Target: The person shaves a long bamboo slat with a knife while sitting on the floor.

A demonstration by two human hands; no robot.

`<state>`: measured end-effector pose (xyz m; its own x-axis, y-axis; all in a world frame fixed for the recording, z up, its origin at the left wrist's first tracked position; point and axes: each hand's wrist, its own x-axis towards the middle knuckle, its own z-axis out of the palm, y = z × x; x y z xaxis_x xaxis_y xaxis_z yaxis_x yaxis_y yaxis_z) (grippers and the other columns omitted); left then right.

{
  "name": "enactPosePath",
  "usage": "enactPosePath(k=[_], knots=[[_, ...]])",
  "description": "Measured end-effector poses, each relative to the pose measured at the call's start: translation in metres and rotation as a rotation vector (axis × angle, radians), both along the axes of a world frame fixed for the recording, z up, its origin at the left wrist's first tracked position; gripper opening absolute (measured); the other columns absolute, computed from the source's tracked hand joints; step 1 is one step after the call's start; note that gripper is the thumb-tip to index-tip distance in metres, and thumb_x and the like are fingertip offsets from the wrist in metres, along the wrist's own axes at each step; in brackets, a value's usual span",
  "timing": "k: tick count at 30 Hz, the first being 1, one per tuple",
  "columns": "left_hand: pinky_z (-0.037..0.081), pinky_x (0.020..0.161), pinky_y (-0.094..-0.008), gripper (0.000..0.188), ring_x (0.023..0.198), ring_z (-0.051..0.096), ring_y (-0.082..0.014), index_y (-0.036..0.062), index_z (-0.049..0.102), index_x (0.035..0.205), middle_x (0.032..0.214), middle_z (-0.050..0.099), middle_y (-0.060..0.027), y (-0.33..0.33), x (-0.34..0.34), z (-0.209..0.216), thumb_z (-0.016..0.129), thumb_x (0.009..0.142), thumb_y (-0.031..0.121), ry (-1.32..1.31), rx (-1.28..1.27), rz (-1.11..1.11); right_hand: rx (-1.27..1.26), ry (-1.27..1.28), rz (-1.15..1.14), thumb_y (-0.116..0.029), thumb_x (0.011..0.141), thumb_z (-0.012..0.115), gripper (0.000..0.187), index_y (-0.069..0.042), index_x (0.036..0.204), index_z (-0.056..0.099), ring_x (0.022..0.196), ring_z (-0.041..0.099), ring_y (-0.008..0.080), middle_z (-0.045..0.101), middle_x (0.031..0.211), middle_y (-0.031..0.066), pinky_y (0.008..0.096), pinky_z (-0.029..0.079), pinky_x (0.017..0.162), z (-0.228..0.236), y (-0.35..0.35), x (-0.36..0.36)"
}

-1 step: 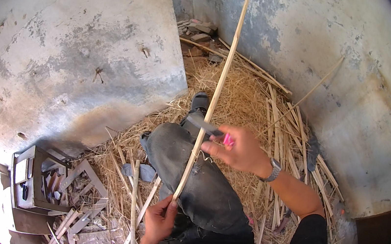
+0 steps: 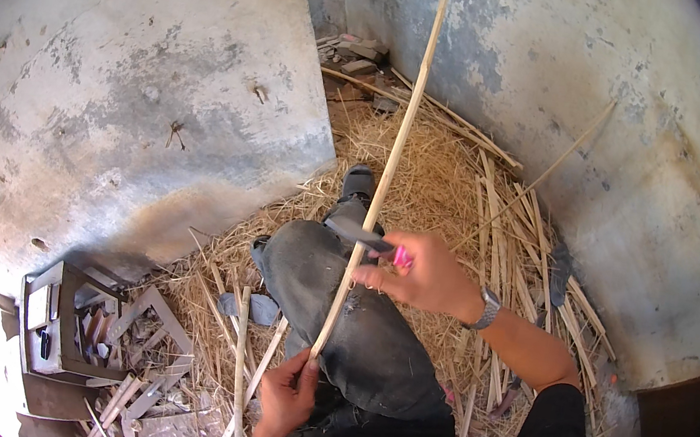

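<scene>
A long pale wooden strip [image 2: 403, 128] slants up and away across my raised knee [image 2: 308, 266]. Its near end is pinched between the thumb and fingers of my left hand [image 2: 288, 394]. My right hand [image 2: 429, 273], with a metal watch [image 2: 488, 309] on the wrist, is closed around a knife with pink on its handle [image 2: 402, 258]. The grey blade [image 2: 350, 231] lies across the strip just above the knee. The thumb of that hand is close to the strip, below the blade. Part of the knife's handle is hidden by the fingers.
Straw and shavings [image 2: 427, 167] cover the floor around my sandalled foot [image 2: 359, 182]. Several long strips [image 2: 501, 247] lie to the right along a worn wall [image 2: 583, 63]. At the left are a dark broken frame [image 2: 45, 320], wood scraps and a leaning slab [image 2: 147, 77].
My right hand and the knife have shifted slightly nearer to me along the strip. A thin curl beside the right hand is no longer visible. The left hand stays in place.
</scene>
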<state>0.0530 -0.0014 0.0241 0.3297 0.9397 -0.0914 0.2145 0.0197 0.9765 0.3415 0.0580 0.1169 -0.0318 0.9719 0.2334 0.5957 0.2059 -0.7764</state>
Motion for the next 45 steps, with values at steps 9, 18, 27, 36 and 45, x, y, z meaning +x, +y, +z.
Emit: enactPosePath(k=[9,18,27,36,45], knots=[[0.044,0.056,-0.0249,0.030,0.064,0.054,-0.0052,-0.0064,0.070,0.119,0.071,0.061,-0.0003,0.003,0.007,0.018,0.063,0.103,0.018,0.165,0.080,0.048,0.011,-0.069,0.071,-0.031,0.088,0.083,0.034,-0.001,0.078,0.071,0.047,0.057,0.0183,0.061,0.056,0.0092,0.0356,0.041,0.048,-0.010,-0.004,-0.001],[0.049,0.055,-0.0321,0.024,0.056,0.064,-0.0175,-0.0049,0.072,0.114,0.069,0.069,-0.0143,0.003,0.013,0.037,0.068,0.099,0.013,0.258,0.144,-0.039,-0.143,0.132,0.132,-0.021,0.090,0.079,0.026,-0.001,0.078,0.069,0.046,0.046,0.0156,0.056,0.054,0.0085,0.0340,0.037,0.048,0.000,-0.019,0.024],[0.050,0.054,-0.0397,0.023,0.058,0.067,-0.0337,-0.0058,0.072,0.109,0.073,0.068,-0.0199,0.002,0.013,0.029,0.073,0.093,0.010,0.288,0.470,-0.004,0.459,-0.150,-0.278,-0.011,0.088,0.077,0.020,-0.002,0.073,0.067,0.045,0.052,0.0140,0.057,0.055,0.0065,0.0324,0.035,0.043,-0.003,-0.011,0.051],[0.050,0.054,-0.0404,0.024,0.059,0.066,-0.0342,-0.0037,0.072,0.114,0.074,0.068,-0.0200,0.002,0.008,0.028,0.072,0.094,0.010,0.334,0.475,-0.057,0.339,-0.053,-0.457,-0.024,0.094,0.076,0.030,-0.002,0.074,0.073,0.046,0.043,0.0082,0.052,0.050,-0.0005,0.0283,0.031,0.045,0.004,-0.013,0.088],[0.045,0.053,-0.0308,0.029,0.055,0.057,-0.0118,-0.0049,0.071,0.116,0.065,0.062,-0.0055,0.004,-0.007,0.032,0.065,0.103,0.020,0.218,-0.031,-0.092,0.361,-0.589,-0.992,-0.021,0.093,0.075,0.035,0.000,0.121,0.071,0.060,0.057,0.0158,0.065,0.069,0.0069,0.0336,0.044,0.057,0.005,-0.028,0.166]])
